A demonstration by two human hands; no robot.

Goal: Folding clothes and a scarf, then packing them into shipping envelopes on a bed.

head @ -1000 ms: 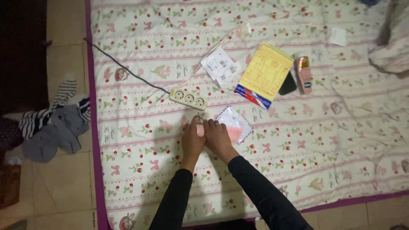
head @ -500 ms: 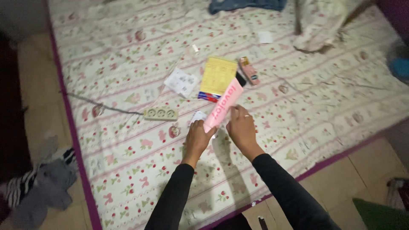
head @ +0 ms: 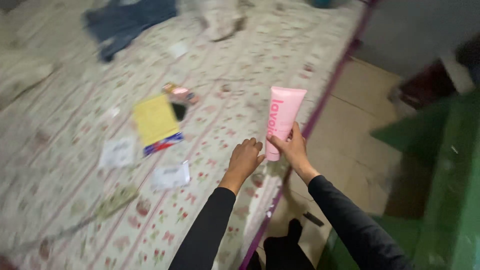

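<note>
My right hand (head: pixel 294 149) grips the lower end of a pink squeeze tube (head: pixel 283 114) and holds it upright above the edge of a floral bedsheet (head: pixel 65 115). Just to the tube's left, my left hand (head: pixel 244 159) hovers with fingers loosely curled and nothing in it. Both arms wear black sleeves.
On the sheet lie a yellow booklet (head: pixel 155 120), a pink phone-like object (head: pixel 181 93), white packets (head: pixel 171 175) and a power strip (head: pixel 117 199) with its cord. Dark clothes (head: pixel 127 25) lie at the far side. Tiled floor (head: pixel 345 145) and a green object (head: pixel 447 180) are on the right.
The view has swung to the right. My right hand has lifted the pink tube upright over the sheet's edge, and my left hand has let go of it.
</note>
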